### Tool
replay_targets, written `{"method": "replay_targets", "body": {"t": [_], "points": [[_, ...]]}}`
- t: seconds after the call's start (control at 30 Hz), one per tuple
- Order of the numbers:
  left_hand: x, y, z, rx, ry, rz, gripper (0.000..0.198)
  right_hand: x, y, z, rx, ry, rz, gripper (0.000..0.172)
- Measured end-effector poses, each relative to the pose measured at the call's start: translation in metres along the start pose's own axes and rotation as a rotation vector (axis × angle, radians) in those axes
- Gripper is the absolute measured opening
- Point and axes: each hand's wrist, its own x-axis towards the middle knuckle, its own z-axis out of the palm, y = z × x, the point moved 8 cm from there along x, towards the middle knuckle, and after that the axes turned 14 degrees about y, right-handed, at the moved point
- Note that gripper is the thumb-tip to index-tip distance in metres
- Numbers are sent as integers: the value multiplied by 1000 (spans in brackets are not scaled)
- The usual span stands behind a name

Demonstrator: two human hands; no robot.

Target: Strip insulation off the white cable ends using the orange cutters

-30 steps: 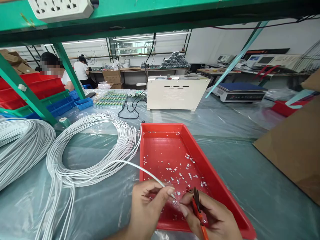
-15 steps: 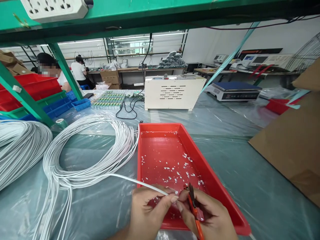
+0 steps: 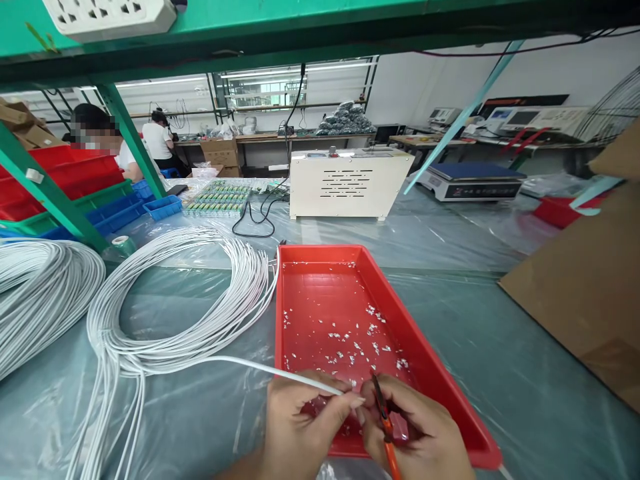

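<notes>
A white cable [image 3: 260, 366] runs from the coil [image 3: 195, 340] to my left hand [image 3: 307, 420], which pinches it near its end between thumb and fingers. My right hand [image 3: 417, 427] is closed around orange-handled cutters [image 3: 385, 417], their dark blades pointing up and away from me. The fingertips of both hands meet or nearly meet at the cable's end, which is too small to make out. Both hands are over the near part of a red tray [image 3: 320, 300], where small white and silvery scraps [image 3: 370, 327] lie scattered.
A second white coil [image 3: 45, 300] lies at the left. Behind the tray stand a cream metal box [image 3: 345, 187] and a scale [image 3: 470, 183]. Cardboard [image 3: 580, 287] leans at the right. A green shelf beam [image 3: 300, 33] crosses overhead. Two people sit at the back left.
The cutters have turned slightly in my right hand, and their blades look closer together. My left hand has shifted a little to the right with the cable.
</notes>
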Motion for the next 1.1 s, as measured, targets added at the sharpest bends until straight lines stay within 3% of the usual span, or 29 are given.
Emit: {"method": "replay_targets", "body": {"t": [0.13, 0.3, 0.43, 0.5, 0.57, 0.7, 0.83, 1.1], "points": [[4, -8, -2, -30, 45, -126, 18, -2, -7, 2, -11, -9, -55, 10], [7, -21, 1, -195, 31, -329, 23, 10, -11, -16, 13, 103, -64, 10], [9, -22, 5, -274, -45, -392, 25, 21, -6, -24, -105, 81, -72, 5], [9, -24, 6, -323, -63, -426, 23, 23, -2, -24, -146, 52, -55, 11], [9, -25, 8, -376, -80, -452, 23, 22, 3, -21, -132, 19, -22, 19], [9, -27, 9, -436, -111, -464, 24, 18, 5, -16, -56, -11, 14, 9], [11, -24, 6, -406, -114, -427, 26, 13, 14, -3, 2, -165, 162, 26], [21, -14, -6, -251, -77, -333, 30, -22, 10, 34, 441, -636, 447, 58]]}}
